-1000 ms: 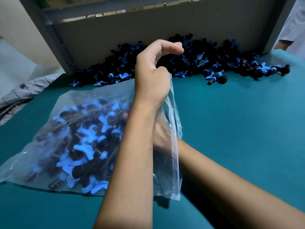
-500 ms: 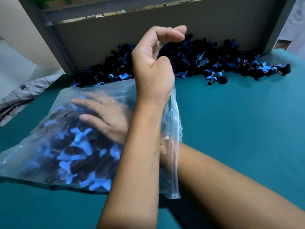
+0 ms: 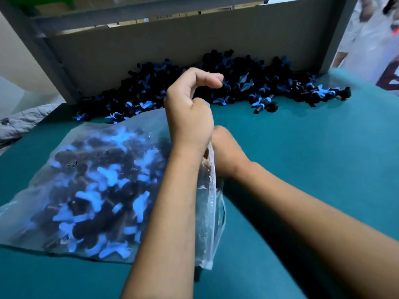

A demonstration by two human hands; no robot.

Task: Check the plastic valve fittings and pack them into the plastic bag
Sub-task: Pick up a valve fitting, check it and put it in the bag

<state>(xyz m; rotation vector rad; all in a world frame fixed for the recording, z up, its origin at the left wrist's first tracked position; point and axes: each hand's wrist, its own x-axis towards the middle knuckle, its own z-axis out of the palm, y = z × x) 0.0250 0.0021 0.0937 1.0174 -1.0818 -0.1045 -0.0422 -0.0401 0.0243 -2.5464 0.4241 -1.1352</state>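
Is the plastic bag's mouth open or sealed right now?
Open: the left hand holds the plastic bag rim up and the right hand sits in the mouth.

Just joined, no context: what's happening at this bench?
A person is packing black-and-blue plastic valve fittings into a clear plastic bag lying on the teal table. The left hand pinches the bag's open edge and holds it up; the right hand is at the mouth, its fingers hidden. The bag looks well filled, and a large loose pile remains against the grey back panel.
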